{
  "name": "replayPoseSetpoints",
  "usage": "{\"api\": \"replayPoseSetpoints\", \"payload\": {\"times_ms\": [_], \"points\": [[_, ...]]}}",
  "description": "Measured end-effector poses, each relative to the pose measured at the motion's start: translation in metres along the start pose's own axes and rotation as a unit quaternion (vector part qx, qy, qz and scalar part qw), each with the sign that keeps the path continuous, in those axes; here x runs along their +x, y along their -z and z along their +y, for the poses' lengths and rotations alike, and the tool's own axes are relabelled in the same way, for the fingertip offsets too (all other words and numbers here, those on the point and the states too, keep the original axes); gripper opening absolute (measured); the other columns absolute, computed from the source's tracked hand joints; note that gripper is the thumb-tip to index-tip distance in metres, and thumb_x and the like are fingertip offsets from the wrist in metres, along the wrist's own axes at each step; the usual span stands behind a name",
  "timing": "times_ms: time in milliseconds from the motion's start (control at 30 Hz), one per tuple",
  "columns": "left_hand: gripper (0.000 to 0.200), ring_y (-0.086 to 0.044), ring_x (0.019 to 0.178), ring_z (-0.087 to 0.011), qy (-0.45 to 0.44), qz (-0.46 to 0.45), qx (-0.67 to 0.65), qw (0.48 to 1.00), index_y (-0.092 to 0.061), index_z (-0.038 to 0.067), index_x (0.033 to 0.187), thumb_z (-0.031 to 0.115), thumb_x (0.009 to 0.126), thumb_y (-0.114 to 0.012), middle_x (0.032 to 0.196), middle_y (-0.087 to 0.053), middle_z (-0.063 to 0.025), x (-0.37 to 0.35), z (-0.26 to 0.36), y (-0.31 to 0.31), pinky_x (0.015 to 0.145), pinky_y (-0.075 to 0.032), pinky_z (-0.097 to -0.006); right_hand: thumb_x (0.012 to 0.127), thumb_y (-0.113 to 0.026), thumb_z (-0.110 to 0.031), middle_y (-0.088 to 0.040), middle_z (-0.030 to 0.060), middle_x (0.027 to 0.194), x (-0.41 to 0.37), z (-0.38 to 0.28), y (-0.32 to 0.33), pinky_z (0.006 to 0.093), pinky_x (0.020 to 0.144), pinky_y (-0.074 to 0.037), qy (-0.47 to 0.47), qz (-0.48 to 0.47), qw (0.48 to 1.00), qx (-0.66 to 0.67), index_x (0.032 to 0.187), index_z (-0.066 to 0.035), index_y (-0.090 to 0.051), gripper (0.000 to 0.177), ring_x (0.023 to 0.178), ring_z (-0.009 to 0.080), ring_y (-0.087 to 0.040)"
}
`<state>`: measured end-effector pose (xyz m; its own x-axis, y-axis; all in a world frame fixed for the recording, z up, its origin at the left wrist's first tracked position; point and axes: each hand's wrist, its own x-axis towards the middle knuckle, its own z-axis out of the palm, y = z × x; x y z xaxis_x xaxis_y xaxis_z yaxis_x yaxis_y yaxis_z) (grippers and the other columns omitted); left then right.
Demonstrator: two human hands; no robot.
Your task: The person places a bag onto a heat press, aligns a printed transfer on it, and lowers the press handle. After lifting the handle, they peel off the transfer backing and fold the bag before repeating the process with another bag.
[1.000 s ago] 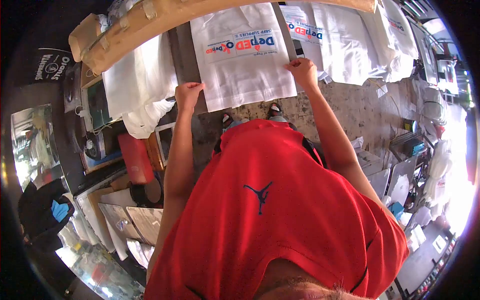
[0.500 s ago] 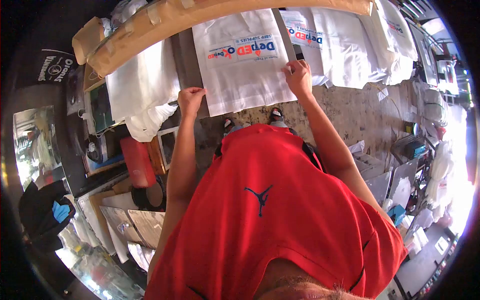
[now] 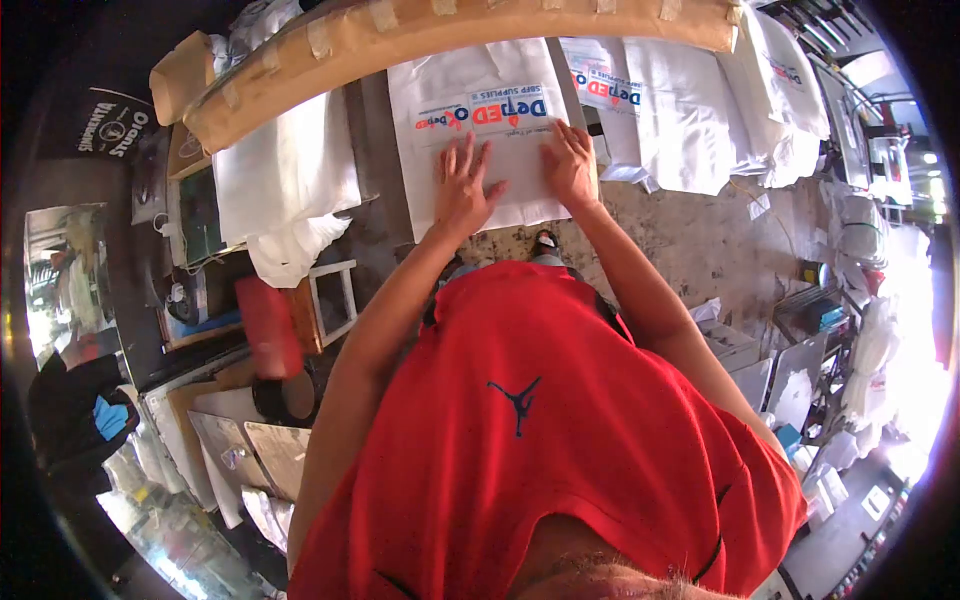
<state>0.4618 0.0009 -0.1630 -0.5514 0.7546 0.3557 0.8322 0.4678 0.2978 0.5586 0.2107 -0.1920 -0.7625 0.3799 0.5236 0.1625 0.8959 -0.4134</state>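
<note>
A white printed bag (image 3: 515, 190) with blue and red lettering lies flat on a dark board in the upper middle. My left hand (image 3: 465, 188) rests on its left half, palm down with the fingers spread, just below the lettering. On the right part of the bag lies my right hand (image 3: 570, 168), its fingers extended near the right edge. Neither hand grips anything. Right of this bag, more white printed bags (image 3: 680, 120) hang or lie in a row.
A long brown cardboard-covered bar (image 3: 400, 45) crosses above the bag. White bags (image 3: 285, 165) are stacked at the left, above a red object (image 3: 268, 325). A wooden-looking floor (image 3: 690, 225) shows at the right, with boxes and panels lower down.
Both hands have left the bag's side edges and moved inward onto its surface. Their fingers, pinched before, are now spread or extended. The view has shifted slightly.
</note>
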Motion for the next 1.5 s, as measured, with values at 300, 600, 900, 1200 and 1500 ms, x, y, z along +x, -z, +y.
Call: {"api": "replayPoseSetpoints", "payload": {"times_ms": [300,600,900,1200,1500], "points": [[0.081,-0.019,0.151,-0.044,0.035,-0.055,0.018,0.998,-0.034,0.009,0.157,0.058,0.096,-0.053,0.162,-0.029,-0.0205,0.0,0.006,-0.013,0.12,-0.01,-0.0643,0.088,-0.066,-0.013,-0.063,0.0219,0.129,-0.007,-0.004,0.003,0.0468,0.107,-0.046,-0.012,0.002,1.0,0.008,0.115,-0.001,-0.069,0.03,0.124,0.0413,-0.055],[0.08,-0.017,0.152,-0.0438,0.061,-0.059,0.024,0.996,-0.033,0.012,0.158,0.058,0.096,-0.053,0.165,-0.025,-0.0173,0.002,0.011,-0.013,0.12,-0.006,-0.0646,0.088,-0.067,-0.014,-0.062,0.0233,0.13,-0.003,-0.012,0.006,0.0465,0.107,-0.046,-0.008,0.026,0.999,0.033,0.108,-0.004,-0.074,0.024,0.123,0.0425,-0.055],[0.076,-0.019,0.152,-0.0443,0.053,-0.026,0.002,0.998,-0.035,0.015,0.157,0.057,0.096,-0.054,0.165,-0.026,-0.0161,0.004,0.008,-0.02,0.12,-0.009,-0.0651,0.087,-0.068,-0.013,-0.059,0.0271,0.129,0.001,-0.014,0.007,0.0477,0.101,-0.049,0.008,0.032,0.999,0.011,0.108,-0.005,-0.074,0.023,0.119,0.0447,-0.056],[0.076,-0.021,0.151,-0.0443,0.058,-0.022,0.031,0.998,-0.036,0.015,0.156,0.056,0.095,-0.055,0.164,-0.027,-0.0163,0.004,0.008,-0.027,0.12,-0.011,-0.0653,0.086,-0.066,-0.028,-0.073,0.0164,0.087,0.079,-0.109,0.195,0.0433,0.078,-0.054,0.117,-0.671,0.727,0.087,0.099,-0.006,-0.073,0.026,0.084,0.0357,-0.069],[0.075,-0.022,0.151,-0.042,0.059,-0.014,0.041,0.997,-0.037,0.015,0.156,0.055,0.095,-0.054,0.164,-0.028,-0.0147,0.004,0.009,-0.027,0.12,-0.011,-0.0658,0.09,-0.071,-0.027,-0.071,0.0091,0.089,0.226,-0.178,0.392,0.0394,0.072,-0.054,0.348,-0.097,0.894,0.266,0.089,-0.01,-0.072,0.017,0.082,0.0284,-0.069]]}}
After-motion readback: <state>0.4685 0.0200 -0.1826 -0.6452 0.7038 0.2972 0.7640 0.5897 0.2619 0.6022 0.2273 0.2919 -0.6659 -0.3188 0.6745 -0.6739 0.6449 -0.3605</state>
